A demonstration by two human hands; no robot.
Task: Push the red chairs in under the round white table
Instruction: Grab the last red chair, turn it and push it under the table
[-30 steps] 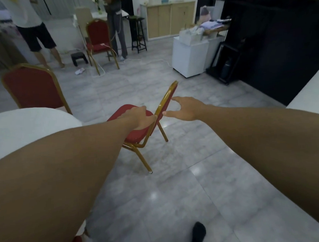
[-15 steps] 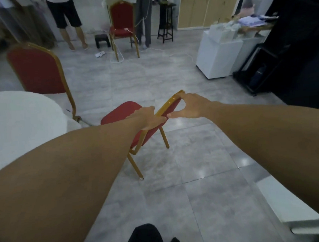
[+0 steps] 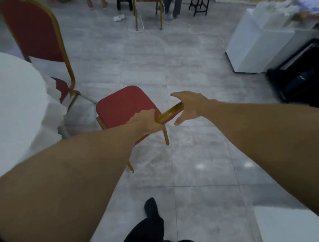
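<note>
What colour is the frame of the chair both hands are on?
Gold, on the chair frame under the left hand and right hand; head view shows it.

Dim, flat indoor light; soft motion blur throughout, wide-angle bending at the edges, small glare spots on floor tiles [image 3: 200, 166].

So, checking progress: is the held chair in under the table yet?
Out. The chair seat shows fully, clear of the table.

A single head-worn camera looks forward and steeply down over both outstretched forearms. The red chair [image 3: 125, 105] sits near centre, close below, with the round white table [image 3: 15, 107] at its left and the grey tiled floor [image 3: 201, 164] around it. The picture is wide-angle and slightly blurred.
</note>
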